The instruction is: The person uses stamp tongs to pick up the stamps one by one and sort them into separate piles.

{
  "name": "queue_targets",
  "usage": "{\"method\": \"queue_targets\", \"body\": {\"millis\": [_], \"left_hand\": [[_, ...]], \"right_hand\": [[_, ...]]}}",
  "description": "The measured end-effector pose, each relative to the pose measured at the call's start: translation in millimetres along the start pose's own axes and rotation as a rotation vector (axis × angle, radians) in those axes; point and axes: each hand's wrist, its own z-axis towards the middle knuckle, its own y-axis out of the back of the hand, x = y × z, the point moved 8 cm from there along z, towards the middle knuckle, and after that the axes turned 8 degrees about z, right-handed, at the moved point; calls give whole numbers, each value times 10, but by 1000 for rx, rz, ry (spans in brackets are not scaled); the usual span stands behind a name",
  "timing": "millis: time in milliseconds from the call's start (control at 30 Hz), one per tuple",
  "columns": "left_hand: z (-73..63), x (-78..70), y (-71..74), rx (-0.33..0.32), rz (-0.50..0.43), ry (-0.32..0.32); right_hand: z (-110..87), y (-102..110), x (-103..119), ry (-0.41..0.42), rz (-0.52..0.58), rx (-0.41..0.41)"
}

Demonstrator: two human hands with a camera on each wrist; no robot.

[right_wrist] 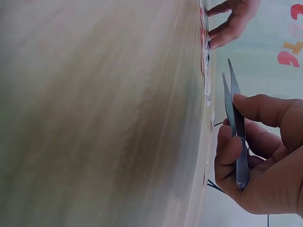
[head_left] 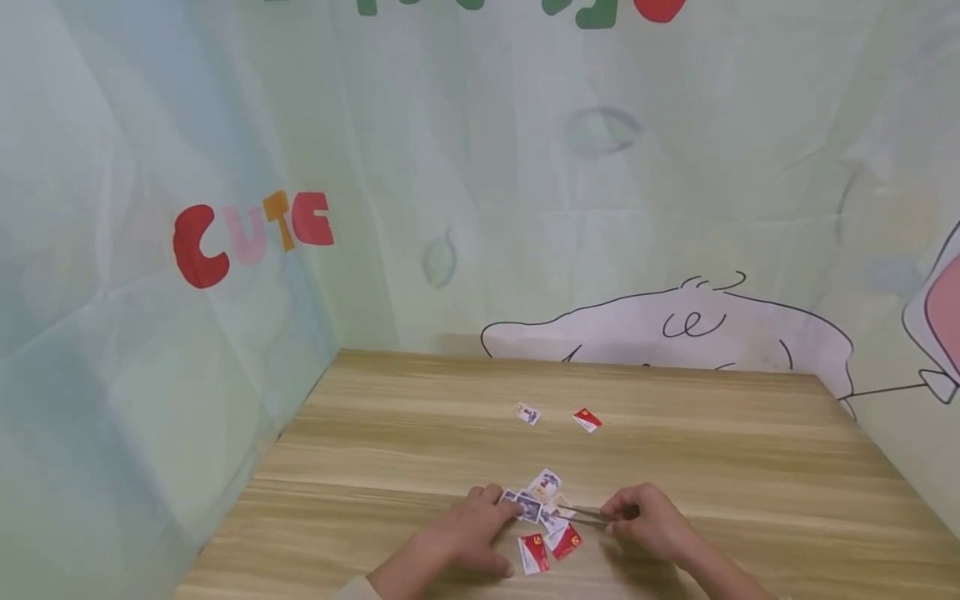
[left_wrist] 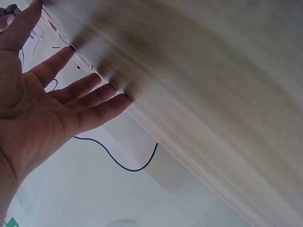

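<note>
Metal tweezers are gripped in my right hand, their tips parted and free of any card in the right wrist view. In the head view the tips lie over a loose cluster of small cards. My left hand rests at the left side of that cluster, fingers fairly straight and spread, fingertips touching the table and the edge of a dark picture card. Two red-and-white cards, one of them a separate card, lie at the near side. Another picture card is at the far side.
Farther back on the wooden table lie a picture card and a red-and-white card. A printed cloth backdrop rises behind the table and along its left side.
</note>
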Motion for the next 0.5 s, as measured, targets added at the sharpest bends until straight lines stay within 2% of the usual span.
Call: {"method": "queue_targets", "body": {"millis": [233,500], "left_hand": [[9,-15,-4,2,4,-17],[4,-16,17,10,2,-9]], "right_hand": [[80,-24,3,-4,-8,36],[118,-45,2,-10,11,53]]}}
